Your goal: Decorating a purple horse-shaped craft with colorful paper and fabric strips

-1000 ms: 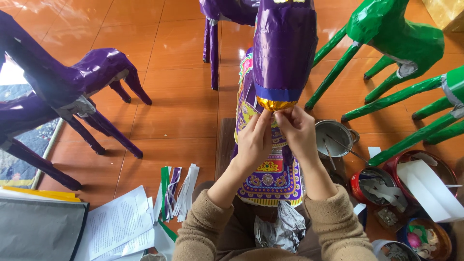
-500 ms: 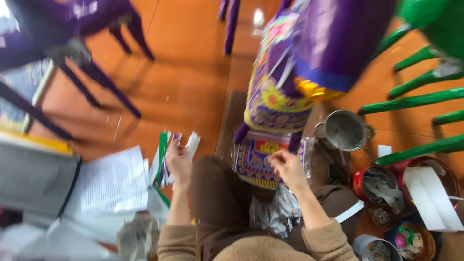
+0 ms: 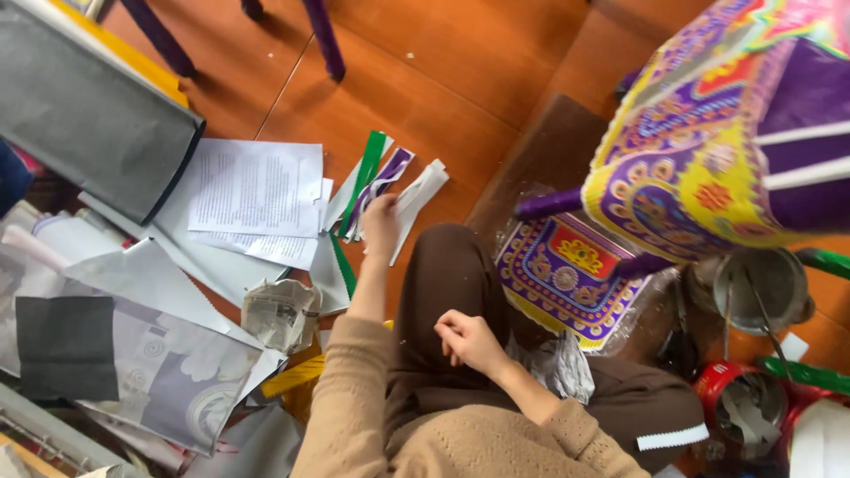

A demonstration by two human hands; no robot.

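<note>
A person seated on an orange wooden floor (image 3: 460, 53) reaches the left hand (image 3: 381, 223) out to a small fan of cut paper strips (image 3: 382, 184) — green, purple-patterned and white — lying just beside a spread of printed white sheets (image 3: 252, 190). The fingers are curled down onto the strips' near ends, closing on them, though whether one is already pinched cannot be told from this angle. The right hand (image 3: 467, 341) rests loosely curled and empty over the lap, against brown trousers (image 3: 434, 292).

At upper right looms a large paper-covered figure (image 3: 708, 150) in purple with a yellow ornamental trim, a purple leg of it jutting toward the knee; beneath it lies a patterned purple-and-red sheet (image 3: 567, 270). A metal pot (image 3: 766, 288) and a red tin (image 3: 739, 403) stand near the right knee. A grey roll of card (image 3: 88, 115) and crumpled newspaper (image 3: 279, 314) lie to the left.

The step in hand appears to be picking out a trim strip for the figure. The next move would call for a clean pinch on a single strip — separating it from its neighbours without creasing — and bringing it across to the figure, where the free hand can steady it.
</note>
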